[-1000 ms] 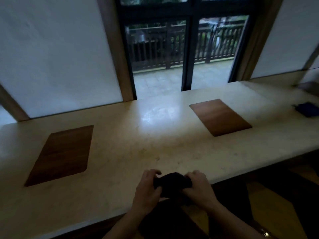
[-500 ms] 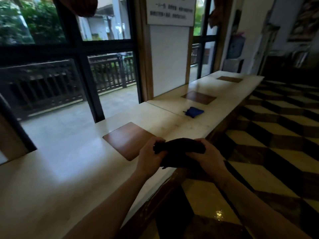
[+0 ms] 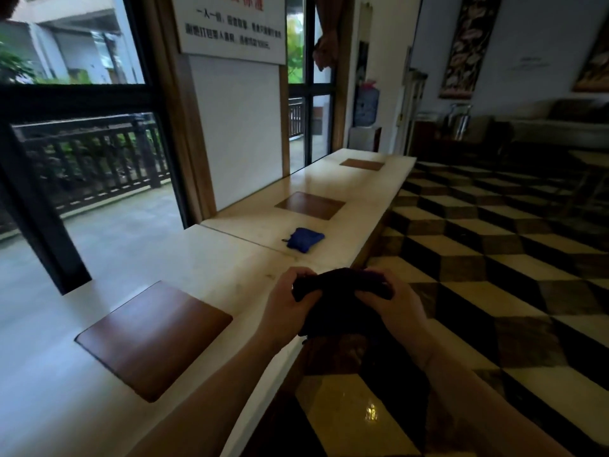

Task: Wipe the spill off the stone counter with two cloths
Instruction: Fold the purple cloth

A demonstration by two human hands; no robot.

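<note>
dark bunched cloth clenched in both grips, left hand and right hand, above pale stone counter.

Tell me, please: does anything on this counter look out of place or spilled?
Only the crumpled blue cloth lies loose on the stone counter, beyond both hands, which hold a dark cloth. No spill is visible.

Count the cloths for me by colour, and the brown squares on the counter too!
Dark cloth, held in both hands: 1
Blue cloth, lying on the counter: 1
Brown squares, near, middle and far: 3
Total: 5
</note>
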